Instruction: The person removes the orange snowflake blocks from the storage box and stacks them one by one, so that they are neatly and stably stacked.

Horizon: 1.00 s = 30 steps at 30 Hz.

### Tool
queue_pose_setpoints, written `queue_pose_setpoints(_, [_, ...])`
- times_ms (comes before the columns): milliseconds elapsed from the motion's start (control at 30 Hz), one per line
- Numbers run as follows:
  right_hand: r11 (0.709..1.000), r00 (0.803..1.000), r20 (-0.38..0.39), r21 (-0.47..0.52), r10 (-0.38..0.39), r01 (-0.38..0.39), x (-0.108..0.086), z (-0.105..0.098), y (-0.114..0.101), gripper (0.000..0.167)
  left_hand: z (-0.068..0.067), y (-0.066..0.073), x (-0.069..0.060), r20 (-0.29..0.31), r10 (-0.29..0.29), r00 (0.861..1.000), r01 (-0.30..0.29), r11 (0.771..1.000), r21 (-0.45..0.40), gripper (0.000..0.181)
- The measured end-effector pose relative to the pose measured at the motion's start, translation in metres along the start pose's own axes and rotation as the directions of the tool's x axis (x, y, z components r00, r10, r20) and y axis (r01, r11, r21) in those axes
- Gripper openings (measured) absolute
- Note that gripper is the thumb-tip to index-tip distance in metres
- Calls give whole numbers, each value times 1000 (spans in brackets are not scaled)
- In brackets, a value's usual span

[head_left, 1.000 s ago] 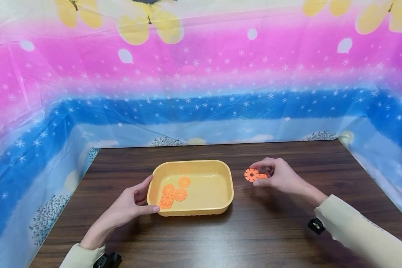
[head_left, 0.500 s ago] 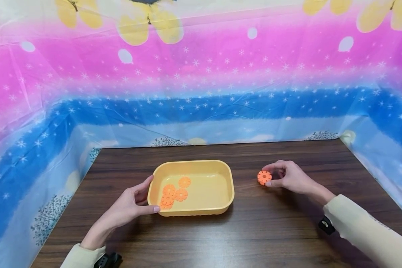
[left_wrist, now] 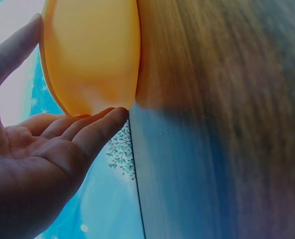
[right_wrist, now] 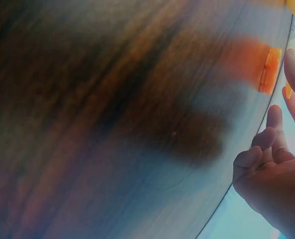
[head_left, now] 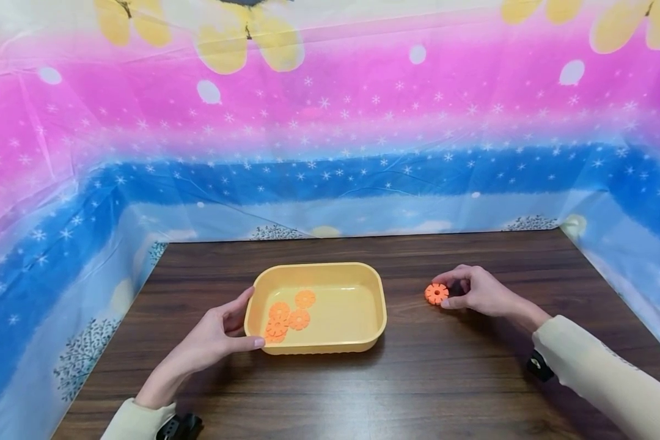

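My left hand (head_left: pixel 211 339) grips the left end of a yellow plastic tray (head_left: pixel 341 318), thumb on the near rim. In the left wrist view, its fingertips (left_wrist: pixel 118 113) press against the tray's wall (left_wrist: pixel 95 55). Several flat orange notched discs (head_left: pixel 299 319) lie in the tray's left part. To the tray's right, my right hand (head_left: pixel 481 293) is at a small pile of such discs (head_left: pixel 436 294). The right wrist view shows this stack (right_wrist: pixel 270 71) edge-on upon the table, while thumb and index finger pinch another orange disc (right_wrist: pixel 288 91) just above it, partly hidden by the fingers.
Both stand on a dark wood-grain table (head_left: pixel 330 397). A pink and blue patterned cloth (head_left: pixel 330 177) rises behind the table's far edge and along both sides. Black wrist devices (head_left: pixel 539 365) sit at the cuffs.
My right hand has shifted right and slightly down. The disc it held out to the left now overlaps the other discs as one small pile. Left hand and tray stay in place.
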State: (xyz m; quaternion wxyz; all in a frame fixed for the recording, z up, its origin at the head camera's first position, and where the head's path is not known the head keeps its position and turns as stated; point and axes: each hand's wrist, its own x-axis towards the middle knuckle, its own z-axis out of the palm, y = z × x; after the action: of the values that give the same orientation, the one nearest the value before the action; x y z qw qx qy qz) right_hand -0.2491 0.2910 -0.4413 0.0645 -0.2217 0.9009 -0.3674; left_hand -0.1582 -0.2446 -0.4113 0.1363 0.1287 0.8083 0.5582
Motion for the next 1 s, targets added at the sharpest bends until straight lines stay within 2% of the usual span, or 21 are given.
queue_pose_setpoints(533, [998, 999, 43, -57, -10, 13, 1, 0, 3, 44, 0, 0, 0, 7, 9, 1000, -9, 1000, -4, 103])
queue_pose_setpoints(1000, [999, 999, 43, -50, -10, 12, 3, 0, 4, 45, 0, -1, 0, 1, 5, 1000, -5, 1000, 11, 103])
